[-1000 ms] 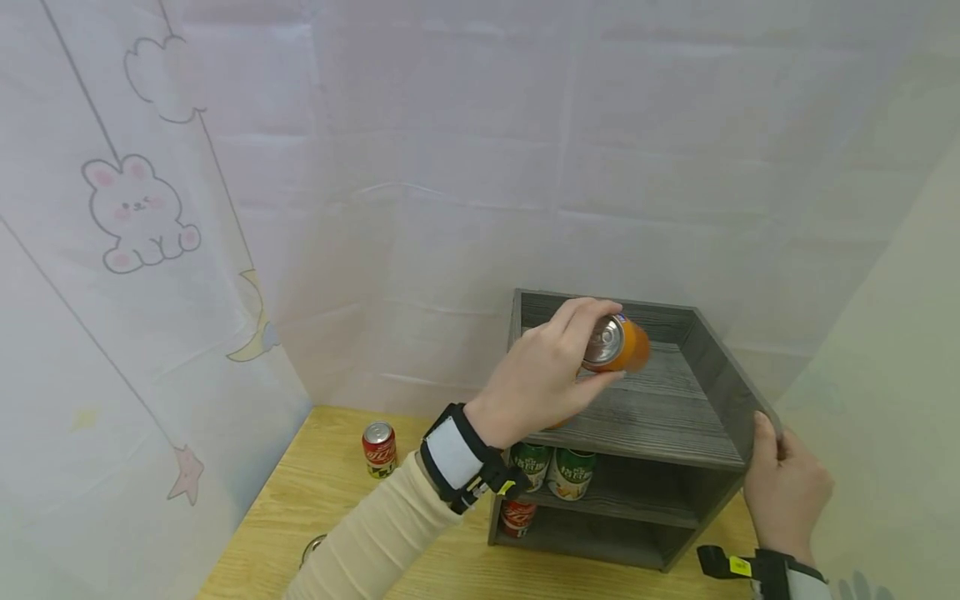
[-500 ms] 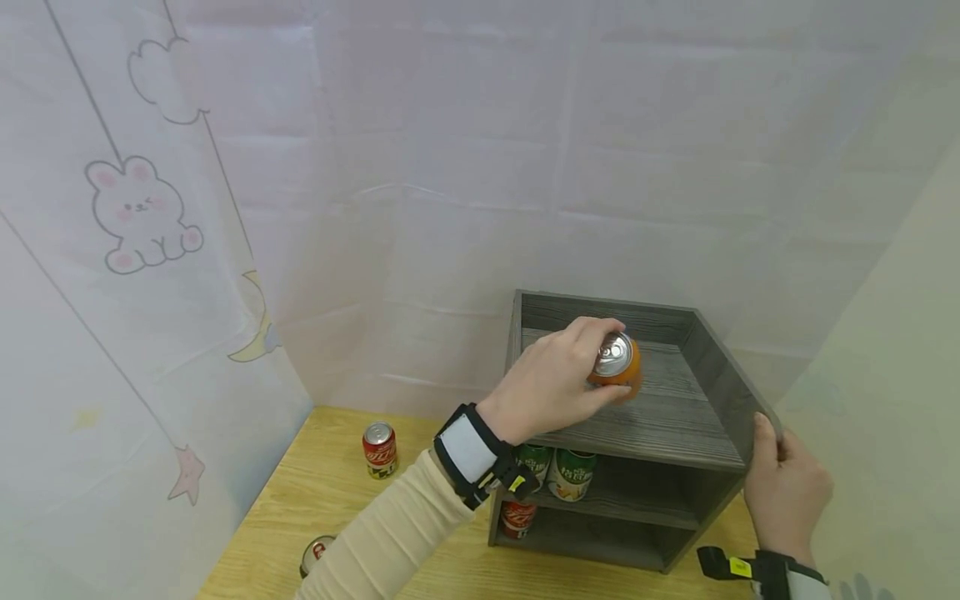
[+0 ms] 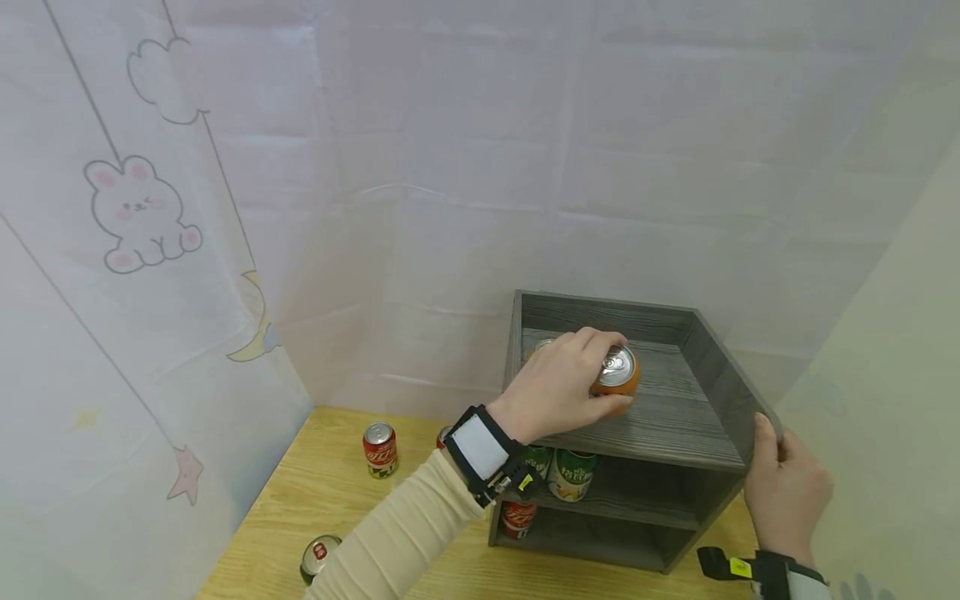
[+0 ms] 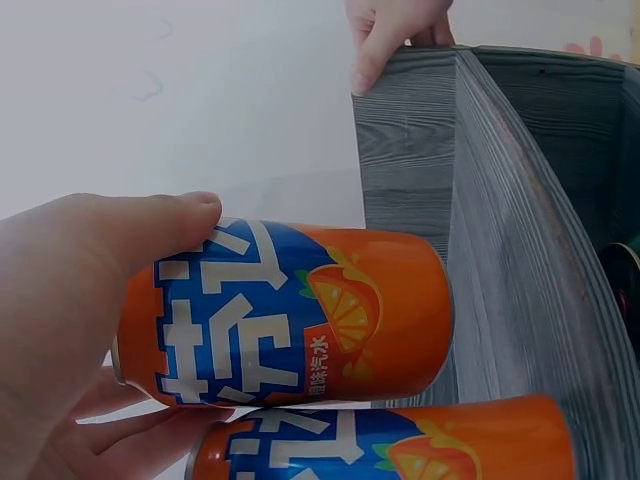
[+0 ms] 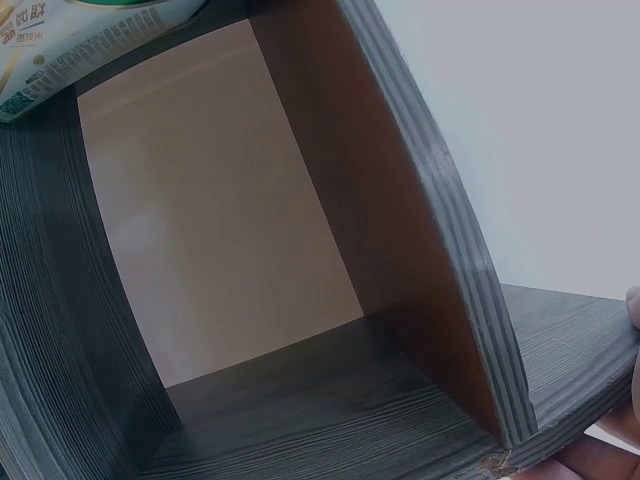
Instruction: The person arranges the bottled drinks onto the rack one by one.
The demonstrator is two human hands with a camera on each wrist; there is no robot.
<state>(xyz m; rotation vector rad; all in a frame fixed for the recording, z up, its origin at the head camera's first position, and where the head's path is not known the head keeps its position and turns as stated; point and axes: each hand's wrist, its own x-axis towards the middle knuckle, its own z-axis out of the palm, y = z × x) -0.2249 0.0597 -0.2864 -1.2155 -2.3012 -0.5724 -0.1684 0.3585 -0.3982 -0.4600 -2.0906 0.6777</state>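
My left hand holds an orange soda can between thumb and fingers, its silver lid facing up. The can is over the top board of a grey wooden shelf, at the board or very near it. Right beside it, in the left wrist view, is a second orange soda can, mostly hidden behind the hand in the head view. My right hand grips the front edge of the shelf's right side panel, thumb on the inner side and fingers round the outside.
Two green cans stand on the middle tier, a red can on the bottom tier. On the wooden table are a red can, another red can partly behind the wrist, and a green can. A cloth wall rises behind.
My left hand has lowered the orange can toward the top board and brought it from tilted to more upright. The right hand has stayed on the side panel.
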